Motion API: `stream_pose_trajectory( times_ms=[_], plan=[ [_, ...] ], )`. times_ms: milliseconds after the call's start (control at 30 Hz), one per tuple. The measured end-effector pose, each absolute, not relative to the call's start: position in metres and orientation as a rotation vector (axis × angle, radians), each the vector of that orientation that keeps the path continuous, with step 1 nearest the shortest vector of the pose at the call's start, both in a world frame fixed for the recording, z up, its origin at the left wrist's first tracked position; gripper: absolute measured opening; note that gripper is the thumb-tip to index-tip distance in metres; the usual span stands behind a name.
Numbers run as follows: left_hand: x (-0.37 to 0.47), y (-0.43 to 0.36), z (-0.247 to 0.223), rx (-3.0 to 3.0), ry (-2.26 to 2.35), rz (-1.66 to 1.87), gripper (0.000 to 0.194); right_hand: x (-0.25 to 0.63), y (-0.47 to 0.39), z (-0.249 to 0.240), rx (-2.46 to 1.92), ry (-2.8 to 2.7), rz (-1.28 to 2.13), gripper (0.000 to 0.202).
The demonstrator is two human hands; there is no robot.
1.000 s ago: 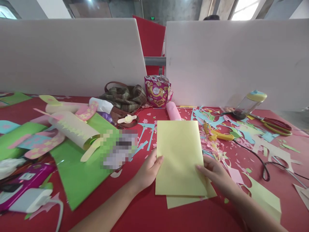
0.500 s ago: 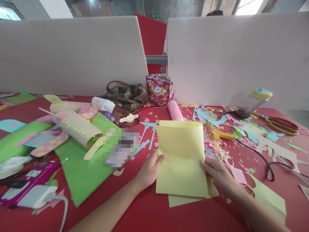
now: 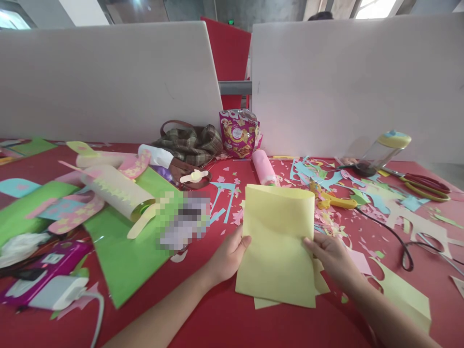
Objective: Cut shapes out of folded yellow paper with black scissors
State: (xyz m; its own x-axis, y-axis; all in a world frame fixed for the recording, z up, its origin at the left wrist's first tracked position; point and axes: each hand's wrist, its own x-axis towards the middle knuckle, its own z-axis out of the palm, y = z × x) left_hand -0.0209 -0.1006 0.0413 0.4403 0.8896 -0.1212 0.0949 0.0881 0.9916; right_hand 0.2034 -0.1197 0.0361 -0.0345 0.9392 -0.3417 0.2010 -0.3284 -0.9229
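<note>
Our left hand (image 3: pixel 229 253) and right hand (image 3: pixel 331 255) pinch opposite side edges of the yellow paper (image 3: pixel 277 246), which we hold between them over the red table (image 3: pixel 203 319), while beyond it the purple snack bag (image 3: pixel 238 135) bears white lettering too creased for us to read.

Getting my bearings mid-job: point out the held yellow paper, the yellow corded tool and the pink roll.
Held yellow paper (image 3: pixel 276 246), head view: middle of its front face.
Yellow corded tool (image 3: pixel 340 202), head view: on its handle.
Pink roll (image 3: pixel 264 167), head view: middle of its curved side.
</note>
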Motion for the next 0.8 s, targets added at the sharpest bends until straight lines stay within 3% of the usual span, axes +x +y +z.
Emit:
stream_pose_trajectory(
  times_ms=[267, 800],
  plan=[
    [-0.021, -0.102, 0.048, 1.258, 0.861, 0.659, 0.039, 0.205, -0.119, 0.037, -1.397, -1.106, 1.533, 0.031],
    [-0.022, -0.099, 0.046, 1.209, 0.912, 0.690, 0.035, 0.210, -0.117, 0.033, -1.489, -1.157, 1.448, 0.030]
  ],
)
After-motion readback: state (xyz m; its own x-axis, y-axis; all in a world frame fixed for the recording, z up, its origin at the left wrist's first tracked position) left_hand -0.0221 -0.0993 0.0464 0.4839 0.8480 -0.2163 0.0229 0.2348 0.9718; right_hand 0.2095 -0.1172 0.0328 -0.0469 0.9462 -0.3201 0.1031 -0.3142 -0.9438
